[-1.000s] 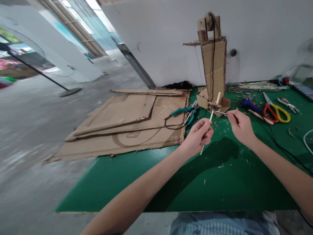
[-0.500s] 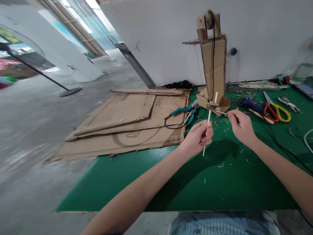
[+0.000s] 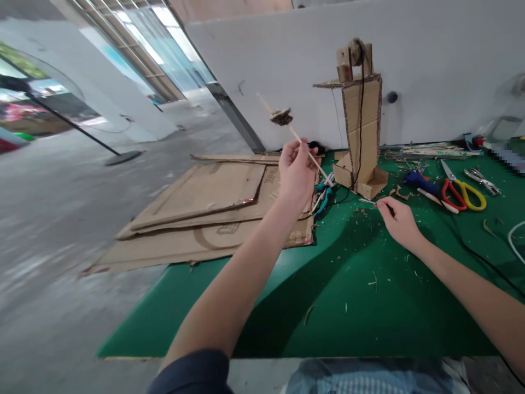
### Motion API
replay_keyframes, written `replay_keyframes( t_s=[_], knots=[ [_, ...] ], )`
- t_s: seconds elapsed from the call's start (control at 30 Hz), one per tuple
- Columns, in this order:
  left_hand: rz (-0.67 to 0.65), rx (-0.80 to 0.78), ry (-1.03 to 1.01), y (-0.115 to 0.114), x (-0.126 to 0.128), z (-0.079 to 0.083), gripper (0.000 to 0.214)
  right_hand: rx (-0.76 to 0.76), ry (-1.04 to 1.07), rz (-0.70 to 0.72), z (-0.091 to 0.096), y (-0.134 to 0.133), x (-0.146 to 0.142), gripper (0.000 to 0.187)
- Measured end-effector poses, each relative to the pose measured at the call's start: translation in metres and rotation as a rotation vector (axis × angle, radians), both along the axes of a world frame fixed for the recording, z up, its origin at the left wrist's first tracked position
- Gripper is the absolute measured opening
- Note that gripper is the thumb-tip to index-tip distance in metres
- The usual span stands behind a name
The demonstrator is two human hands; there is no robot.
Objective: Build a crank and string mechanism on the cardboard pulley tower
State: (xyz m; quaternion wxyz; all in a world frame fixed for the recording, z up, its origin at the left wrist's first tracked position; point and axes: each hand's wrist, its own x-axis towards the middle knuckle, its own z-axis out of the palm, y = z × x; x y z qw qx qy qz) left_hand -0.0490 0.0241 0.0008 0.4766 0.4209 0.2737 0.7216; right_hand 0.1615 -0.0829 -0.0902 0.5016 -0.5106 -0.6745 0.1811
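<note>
My left hand (image 3: 298, 171) is closed around a thin wooden stick (image 3: 322, 171), raised and tilted over the cardboard sheets. A small brown layered disc (image 3: 281, 117), apparently cardboard, sits on the stick near its upper end. My right hand (image 3: 396, 219) pinches a thin, pale, narrow piece (image 3: 367, 201) low over the table; its kind is too small to make out. Just beyond that hand stands a cardboard tower (image 3: 353, 128) with a round wheel (image 3: 356, 53) on top and a black cord (image 3: 361, 109) hanging down its front.
Flat cardboard sheets (image 3: 197, 194) lie at the left, with teal-handled pliers (image 3: 324, 202) at their right edge. Scissors (image 3: 455, 191), a blue-handled tool (image 3: 418, 179) and metal pliers (image 3: 482, 180) lie at the right. Scraps litter the green table (image 3: 369, 323) before a white wall (image 3: 266, 65).
My left hand has lifted the stick with its disc up and leftward, away from the tower's base. My right hand stays near its place, still pinching the thin piece. The view has shifted slightly.
</note>
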Motion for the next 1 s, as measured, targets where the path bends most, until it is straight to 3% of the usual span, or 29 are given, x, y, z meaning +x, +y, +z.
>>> replay_keyframes(
  t_s=[0.27, 0.57, 0.7, 0.83, 1.0],
  knots=[
    [0.099, 0.08, 0.034, 0.04, 0.023, -0.007, 0.012, -0.026, 0.002, 0.002, -0.003, 0.002, 0.005, 0.027],
    [0.163, 0.103, 0.074, 0.046, 0.023, -0.005, 0.017, -0.091, 0.058, 0.055, -0.001, 0.0, 0.003, 0.025],
    [0.135, 0.094, 0.062, 0.026, 0.013, 0.007, 0.018, -0.182, 0.32, 0.057, 0.001, 0.002, -0.002, 0.024],
    [0.013, 0.062, 0.134, -0.015, 0.014, 0.015, 0.021, -0.284, 0.683, 0.135, 0.008, 0.001, -0.013, 0.036],
    [-0.111, -0.001, 0.19, -0.053, 0.034, 0.005, 0.02, -0.446, 0.915, 0.32, 0.019, -0.006, -0.024, 0.044]
  ],
)
